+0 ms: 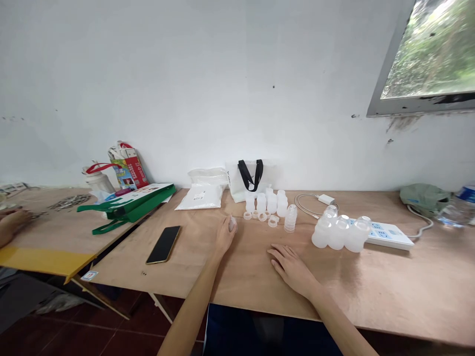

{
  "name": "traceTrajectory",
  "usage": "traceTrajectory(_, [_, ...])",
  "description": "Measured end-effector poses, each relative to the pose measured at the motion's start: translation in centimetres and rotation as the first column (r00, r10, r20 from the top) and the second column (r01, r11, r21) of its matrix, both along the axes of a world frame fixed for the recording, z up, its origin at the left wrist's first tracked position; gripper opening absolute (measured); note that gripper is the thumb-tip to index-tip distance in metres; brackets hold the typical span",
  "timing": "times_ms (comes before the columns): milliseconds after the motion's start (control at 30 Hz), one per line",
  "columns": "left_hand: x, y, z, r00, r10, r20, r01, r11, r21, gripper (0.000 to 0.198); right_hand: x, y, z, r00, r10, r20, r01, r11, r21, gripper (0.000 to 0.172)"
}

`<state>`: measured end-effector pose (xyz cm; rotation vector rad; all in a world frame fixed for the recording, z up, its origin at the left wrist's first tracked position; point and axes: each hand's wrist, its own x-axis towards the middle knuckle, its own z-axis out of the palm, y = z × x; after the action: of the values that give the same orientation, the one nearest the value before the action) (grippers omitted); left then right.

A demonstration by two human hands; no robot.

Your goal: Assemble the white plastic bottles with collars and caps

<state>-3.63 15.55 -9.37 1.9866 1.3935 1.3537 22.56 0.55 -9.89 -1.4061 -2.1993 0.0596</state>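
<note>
My left hand (224,236) is closed round a small translucent plastic piece (232,223), mostly hidden by the fingers, just above the wooden table. Palm down, my right hand (291,268) lies on the table with its fingers stretched out and nothing in them. Beyond both hands are several frosted plastic bottles (272,202), standing close together. In front of them lie several translucent rings (273,221). A stack of clear caps (291,219) stands to their right. Farther right is a cluster of larger frosted, rounded containers (339,235).
A phone (164,245) lies to the left. Behind are a white plastic package (202,195) and a white bag with black handles (234,185). A power strip (389,236), white cable and cap (423,199) are right. A green bag (137,207) and another person's hand (17,220) are left.
</note>
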Motion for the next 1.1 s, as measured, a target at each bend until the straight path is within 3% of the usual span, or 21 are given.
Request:
traceTrajectory(433, [0.1,0.0,-0.3,0.997,0.056,-0.05,-0.057,0.998,-0.029,0.054,-0.1,0.0,0.3,1.0,0.022,-0.004,-0.022,0.999,-0.039,0.032])
traceTrajectory(600, [0.3,-0.1,-0.3,0.998,0.055,-0.036,-0.056,0.998,-0.02,0.047,-0.4,-0.1,0.6,0.999,0.027,-0.023,-0.029,0.997,-0.069,0.032])
traceTrajectory(800, [0.4,-0.7,0.0,0.999,0.043,-0.021,-0.044,0.999,-0.013,0.041,-2.0,-0.2,2.6,0.986,0.092,-0.136,-0.116,0.977,-0.181,0.042])
traceTrajectory(867, [0.4,-0.8,0.0,0.999,0.043,-0.017,-0.043,0.999,-0.02,0.04,-3.4,0.7,4.0,0.98,0.12,-0.159,-0.153,0.966,-0.207,0.047])
traceTrajectory(967, [0.3,-0.8,0.0,0.999,0.046,-0.021,-0.046,0.999,-0.027,0.04,-6.0,3.7,6.2,0.984,0.071,-0.163,-0.102,0.976,-0.194,0.048])
traceTrajectory(1100, [0.2,-0.6,0.0,0.999,0.042,-0.032,-0.043,0.999,-0.024,0.039,-9.2,8.5,7.2,0.981,-0.04,-0.19,0.0,0.978,-0.207,0.047])
